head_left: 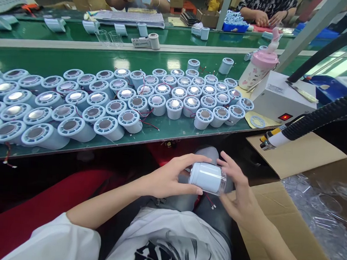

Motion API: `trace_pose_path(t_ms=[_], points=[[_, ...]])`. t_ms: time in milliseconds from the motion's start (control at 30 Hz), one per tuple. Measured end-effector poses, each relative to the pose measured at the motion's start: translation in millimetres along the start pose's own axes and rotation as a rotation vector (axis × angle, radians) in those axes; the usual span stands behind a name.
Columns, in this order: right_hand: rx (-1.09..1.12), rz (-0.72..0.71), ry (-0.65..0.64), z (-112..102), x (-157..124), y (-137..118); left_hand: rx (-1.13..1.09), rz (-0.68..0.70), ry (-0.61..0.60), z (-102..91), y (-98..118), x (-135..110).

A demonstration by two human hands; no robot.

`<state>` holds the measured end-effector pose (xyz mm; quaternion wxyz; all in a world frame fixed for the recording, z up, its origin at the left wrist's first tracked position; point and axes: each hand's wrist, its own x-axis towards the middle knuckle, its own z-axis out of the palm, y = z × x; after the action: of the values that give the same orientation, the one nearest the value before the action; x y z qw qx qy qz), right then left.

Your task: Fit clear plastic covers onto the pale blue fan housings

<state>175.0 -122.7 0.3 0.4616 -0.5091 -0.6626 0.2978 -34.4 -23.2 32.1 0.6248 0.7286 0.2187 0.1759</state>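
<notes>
Over my lap, a light blue cylindrical housing [206, 176] lies on its side with a clear plastic cover [223, 182] around it. My left hand [170, 176] is closed around its left end, thumb below and fingers above. At the right end, the curved fingers and thumb of my right hand [243, 196] are on the rim of the clear cover. Thin wires with a small white plug [213, 207] hang below. On the green bench ahead stand rows of similar light blue housings [108, 128], several with red and black wires.
An open cardboard box [292, 221] of clear plastic covers [319, 211] sits at my right. Above it juts a black hose with a metal nozzle [269, 144], beside a white machine box [283, 96]. A pink-lidded cup [259, 68] stands behind. Two people work across the conveyor [166, 58].
</notes>
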Motion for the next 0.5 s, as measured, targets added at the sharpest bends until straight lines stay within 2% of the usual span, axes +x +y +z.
trace_pose_path(t_ms=[33, 67, 100, 233, 300, 367, 500], points=[[-0.047, -0.100, -0.042, -1, -1, 0, -0.019, -0.025, -0.013, -0.2, 1, 1], [-0.049, -0.130, -0.084, -3, -1, 0, -0.041, -0.038, -0.029, -0.5, 1, 1], [-0.002, -0.096, -0.118, -4, -2, -1, -0.059, -0.040, -0.048, -0.8, 1, 2], [0.477, 0.283, -0.158, -5, -1, -8, -0.082, 0.034, -0.102, -3.3, 1, 1], [0.641, 0.386, -0.153, -5, 0, -10, -0.129, 0.027, -0.118, -4.8, 0, -1], [0.675, 0.459, -0.147, -5, 0, -10, -0.219, -0.014, -0.135, -5.3, -3, -3], [0.601, 0.578, -0.135, 0, 0, -4, -0.377, -0.116, -0.191, 2.6, -16, -1]])
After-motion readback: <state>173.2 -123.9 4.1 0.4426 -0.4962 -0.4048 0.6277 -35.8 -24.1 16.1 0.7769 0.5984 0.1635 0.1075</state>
